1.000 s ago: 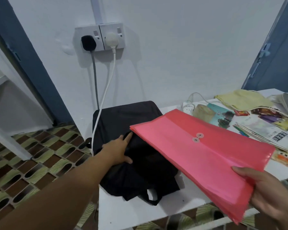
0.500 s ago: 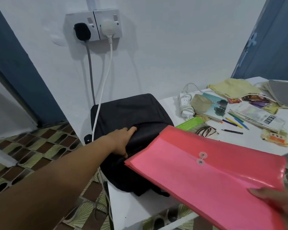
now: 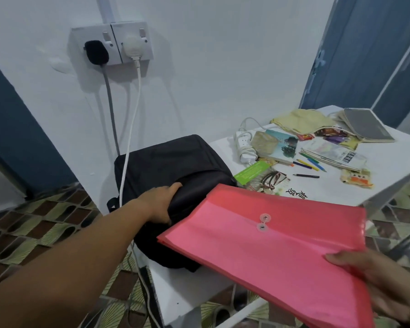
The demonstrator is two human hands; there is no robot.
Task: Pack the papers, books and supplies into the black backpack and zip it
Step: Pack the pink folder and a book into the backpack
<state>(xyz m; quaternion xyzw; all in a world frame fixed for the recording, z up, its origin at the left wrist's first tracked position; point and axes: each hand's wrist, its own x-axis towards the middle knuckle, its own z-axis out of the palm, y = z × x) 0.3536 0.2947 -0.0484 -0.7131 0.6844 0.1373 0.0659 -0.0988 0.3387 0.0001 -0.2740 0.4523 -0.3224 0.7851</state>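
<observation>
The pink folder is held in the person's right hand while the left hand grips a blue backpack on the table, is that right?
Not quite: the backpack is black, not blue, as the head view shows. The rest stands: the right hand holds the pink folder and the left hand grips the backpack on the table.

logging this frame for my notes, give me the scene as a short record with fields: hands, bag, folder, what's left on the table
left hand: left hand grips the fabric of the black backpack
right hand: right hand holds the red folder by its near end
bag: lies on the white table, at its left end
folder: outside the bag, far corner over it
left on table: pencils, book, papers, power strip
</observation>
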